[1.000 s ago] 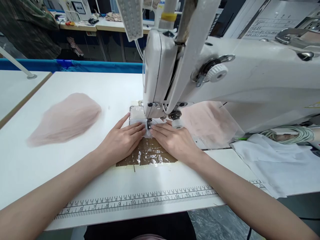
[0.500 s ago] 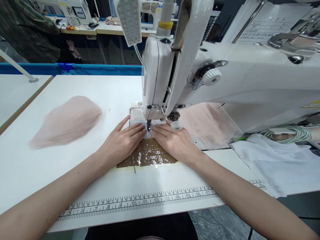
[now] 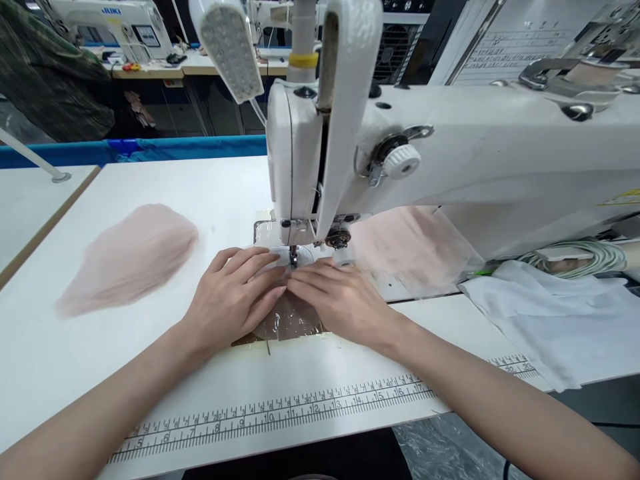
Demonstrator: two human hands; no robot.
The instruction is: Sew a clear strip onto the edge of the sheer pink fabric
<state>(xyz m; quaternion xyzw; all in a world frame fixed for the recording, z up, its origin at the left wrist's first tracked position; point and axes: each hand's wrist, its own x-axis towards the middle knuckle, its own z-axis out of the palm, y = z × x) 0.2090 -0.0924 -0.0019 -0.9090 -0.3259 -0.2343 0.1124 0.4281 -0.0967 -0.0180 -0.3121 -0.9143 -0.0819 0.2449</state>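
A white sewing machine (image 3: pixel 300 153) stands over the table, its presser foot (image 3: pixel 293 256) low between my hands. My left hand (image 3: pixel 235 290) lies left of the foot with fingers stretched and slightly bent, pressing on a thin sheer cloth (image 3: pixel 290 313). From the right, my right hand (image 3: pixel 335 293) rests flat on the same cloth, its fingertips almost meeting the left ones just in front of the foot. Under the cloth is a shiny brown taped patch (image 3: pixel 245 340). Much of the cloth is hidden below my hands.
One sheer pink cloth piece (image 3: pixel 133 257) lies at left; more pink cloth (image 3: pixel 405 247) lies under the machine arm. White cloth (image 3: pixel 555 320) hangs over the right edge near a coil of green cord (image 3: pixel 585 257). A printed ruler (image 3: pixel 270 417) runs along the front edge.
My left fingers have drawn back from the plate's far side toward the foot. Sheer cloth now covers part of the brown patch. The camera view has shifted slightly.
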